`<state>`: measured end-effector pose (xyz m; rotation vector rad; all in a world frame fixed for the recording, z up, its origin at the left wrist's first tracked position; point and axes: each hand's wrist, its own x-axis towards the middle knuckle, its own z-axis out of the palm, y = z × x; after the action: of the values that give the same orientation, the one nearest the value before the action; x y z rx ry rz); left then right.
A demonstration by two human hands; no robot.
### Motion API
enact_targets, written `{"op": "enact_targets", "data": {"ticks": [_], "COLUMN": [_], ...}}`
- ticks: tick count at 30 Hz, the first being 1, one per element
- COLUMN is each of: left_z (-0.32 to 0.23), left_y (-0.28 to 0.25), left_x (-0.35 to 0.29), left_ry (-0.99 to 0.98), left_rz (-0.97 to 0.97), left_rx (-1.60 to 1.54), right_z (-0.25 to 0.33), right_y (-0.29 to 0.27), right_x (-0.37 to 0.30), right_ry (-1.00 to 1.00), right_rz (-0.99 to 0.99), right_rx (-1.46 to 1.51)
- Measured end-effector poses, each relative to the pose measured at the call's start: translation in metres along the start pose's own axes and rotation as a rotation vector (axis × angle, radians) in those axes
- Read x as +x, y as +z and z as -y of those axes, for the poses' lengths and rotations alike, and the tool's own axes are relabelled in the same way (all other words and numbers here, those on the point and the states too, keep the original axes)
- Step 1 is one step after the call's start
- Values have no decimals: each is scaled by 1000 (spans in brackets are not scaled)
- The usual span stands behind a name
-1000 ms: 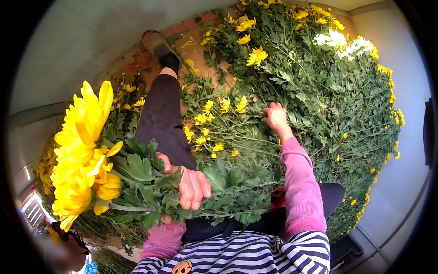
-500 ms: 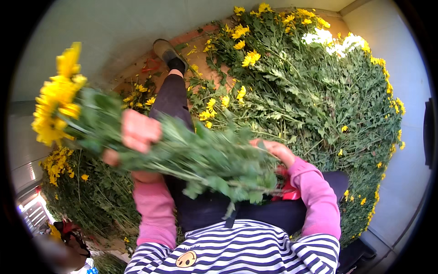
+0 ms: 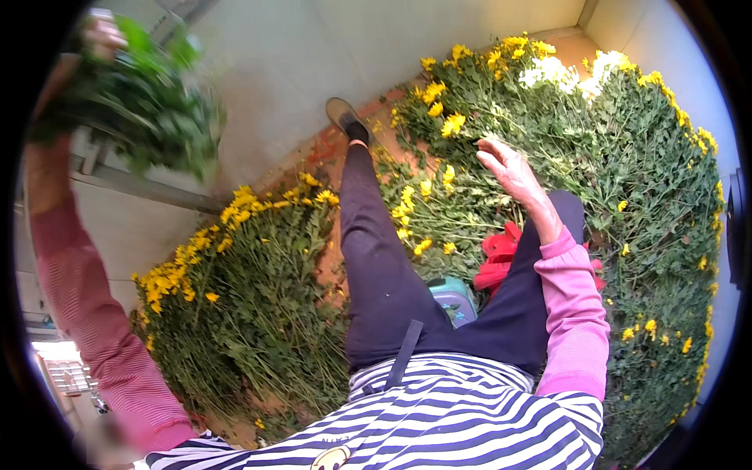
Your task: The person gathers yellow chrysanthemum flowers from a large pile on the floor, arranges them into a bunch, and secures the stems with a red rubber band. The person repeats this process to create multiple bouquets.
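My left hand (image 3: 106,35) is raised at the far upper left, its fingers wrapped round a bunch of chrysanthemums (image 3: 149,110). Leaves and stems of that bunch show, smeared by motion; its flower heads are out of sight. Over the right-hand pile my right hand (image 3: 513,176) is lifted with fingers stretched and nothing seen in it. Below it, by my right thigh, lie bright red strips (image 3: 497,254) of a material I cannot make out. A wide pile of yellow chrysanthemums (image 3: 642,196) covers the floor on the right.
To the left of my outstretched leg (image 3: 368,211) lies another chrysanthemum pile (image 3: 243,305), yellow heads toward the wall. A teal and grey object (image 3: 453,301) sits between my thighs. A pale wall (image 3: 290,86) rises ahead. White flowers (image 3: 548,74) glow at the far right.
The bunch has gone from across my lap to the far upper left in my left hand. My right hand has come off its stems and moved up and right. The view has shifted.
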<state>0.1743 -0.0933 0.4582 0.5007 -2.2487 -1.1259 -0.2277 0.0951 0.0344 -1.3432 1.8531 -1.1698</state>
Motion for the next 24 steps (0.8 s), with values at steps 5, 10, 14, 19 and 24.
{"op": "enact_targets", "data": {"ticks": [5, 10, 14, 19, 24], "left_z": [99, 176, 204, 209, 229], "left_y": [137, 213, 258, 301, 318], "left_x": [-37, -137, -161, -143, -113], "left_ry": [-672, -898, -921, -933, -1153], "left_rz": [388, 539, 570, 675, 874], "left_rx": [98, -285, -352, -419, -379], "right_z": [40, 62, 44, 32, 44], "right_y": [-15, -16, -15, -19, -16], "right_x": [-35, -91, -122, -128, -125], "right_ry": [-112, -227, -235, -317, -536], "right_rz": [-95, -82, -133, -175, -185], "right_rx": [434, 517, 561, 522, 146]}}
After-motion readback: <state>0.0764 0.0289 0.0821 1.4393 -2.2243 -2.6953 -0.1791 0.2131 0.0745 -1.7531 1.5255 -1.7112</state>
